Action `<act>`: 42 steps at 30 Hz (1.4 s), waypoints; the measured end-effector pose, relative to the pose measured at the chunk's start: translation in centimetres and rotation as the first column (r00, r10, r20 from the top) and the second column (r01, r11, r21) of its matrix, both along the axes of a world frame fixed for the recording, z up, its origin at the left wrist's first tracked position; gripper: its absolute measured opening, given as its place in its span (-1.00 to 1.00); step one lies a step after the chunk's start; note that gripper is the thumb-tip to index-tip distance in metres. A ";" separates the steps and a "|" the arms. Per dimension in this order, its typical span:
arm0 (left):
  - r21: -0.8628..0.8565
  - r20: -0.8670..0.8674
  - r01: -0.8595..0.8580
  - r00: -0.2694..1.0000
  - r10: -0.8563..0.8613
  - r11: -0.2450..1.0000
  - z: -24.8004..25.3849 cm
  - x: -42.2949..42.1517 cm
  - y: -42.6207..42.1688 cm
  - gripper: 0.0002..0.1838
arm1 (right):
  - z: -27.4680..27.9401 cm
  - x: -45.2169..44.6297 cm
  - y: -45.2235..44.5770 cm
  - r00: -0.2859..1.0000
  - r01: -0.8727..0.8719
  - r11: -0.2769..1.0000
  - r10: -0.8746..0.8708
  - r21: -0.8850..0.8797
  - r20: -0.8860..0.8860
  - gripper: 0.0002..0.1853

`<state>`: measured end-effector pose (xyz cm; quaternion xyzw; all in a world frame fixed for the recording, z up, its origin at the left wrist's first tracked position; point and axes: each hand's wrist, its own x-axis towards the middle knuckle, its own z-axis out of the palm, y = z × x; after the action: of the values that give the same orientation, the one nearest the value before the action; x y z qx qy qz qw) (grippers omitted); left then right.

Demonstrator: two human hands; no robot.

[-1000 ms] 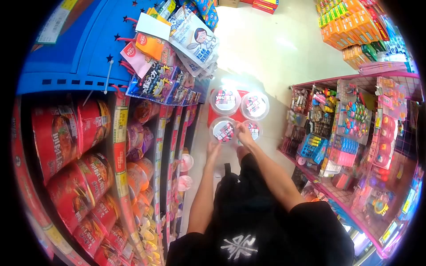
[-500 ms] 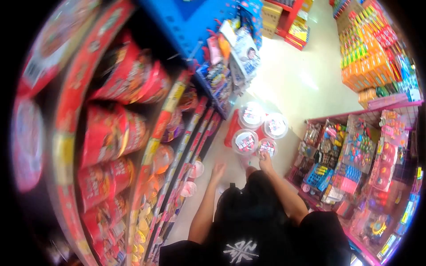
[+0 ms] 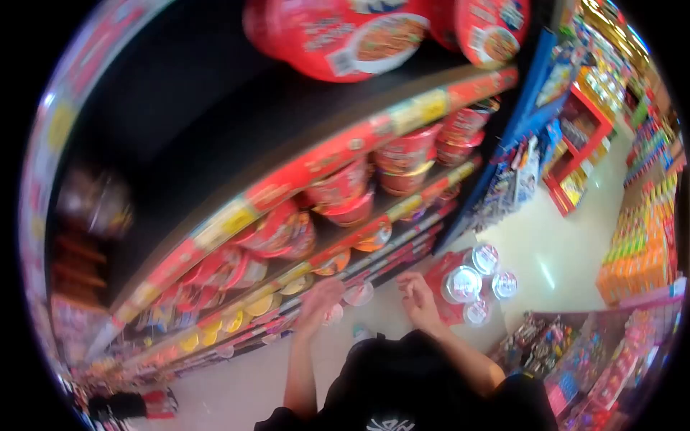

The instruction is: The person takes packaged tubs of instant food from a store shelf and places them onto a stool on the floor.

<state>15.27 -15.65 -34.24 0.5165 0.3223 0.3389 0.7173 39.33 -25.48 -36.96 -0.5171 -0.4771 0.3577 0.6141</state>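
Shop aisle with a pale, shiny floor [image 3: 535, 233] and a shelf [image 3: 316, 169] of red noodle cups [image 3: 406, 161] on the left. 4 round tubs [image 3: 461, 286], lids facing up, cluster on a red base [image 3: 438, 266], right of the person's right hand [image 3: 419, 300] and apart from it. Its fingers are loosely curled, partly open. Left hand [image 3: 320, 305], blurred, looks open before the lower rows; contact is unclear.
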 end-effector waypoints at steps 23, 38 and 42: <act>0.717 0.321 -0.665 0.581 0.748 0.209 35.3 -23.8 18.1 -0.22 | 38.5 -29.9 26.8 0.928 -0.370 0.859 0.321 0.355 0.191 -0.23; 0.469 0.478 -0.780 0.618 0.624 0.413 34.4 -18.4 9.9 -0.35 | 37.7 -28.5 22.4 0.869 -0.293 0.780 0.459 0.553 -0.186 -0.41; 0.577 0.486 -0.690 0.720 0.496 0.437 31.9 -14.7 6.1 -0.37 | 35.4 -23.5 16.3 0.853 -0.244 0.754 0.466 0.610 -0.235 -0.41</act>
<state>0.61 -9.59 -2.33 0.5617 0.2305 0.7287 0.3168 15.80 -9.18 -1.57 -0.1345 -0.5255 0.4056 0.7357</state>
